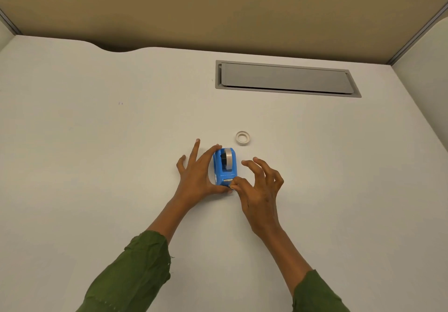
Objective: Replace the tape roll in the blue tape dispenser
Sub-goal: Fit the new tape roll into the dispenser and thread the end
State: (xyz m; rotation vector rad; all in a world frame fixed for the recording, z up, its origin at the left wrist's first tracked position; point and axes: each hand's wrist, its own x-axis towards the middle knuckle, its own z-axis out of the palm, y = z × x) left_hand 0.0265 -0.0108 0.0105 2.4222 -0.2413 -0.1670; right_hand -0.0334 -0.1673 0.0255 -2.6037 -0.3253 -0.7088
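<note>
A blue tape dispenser [225,167] is standing on a white desk [97,141] with a tape roll [228,158] sitting in it. The left hand [197,173] is cupping the dispenser's left side. The right hand [258,188] is pinching at the dispenser's near end, by its metal cutter [228,180]. A spare ring [243,138] is lying just beyond the dispenser, to its right. Green sleeves [135,275] are covering both forearms.

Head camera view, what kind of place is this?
Probably an office cubicle: a white desk with a grey cable hatch set in it, tan partition panels behind, and a blue tape dispenser.
</note>
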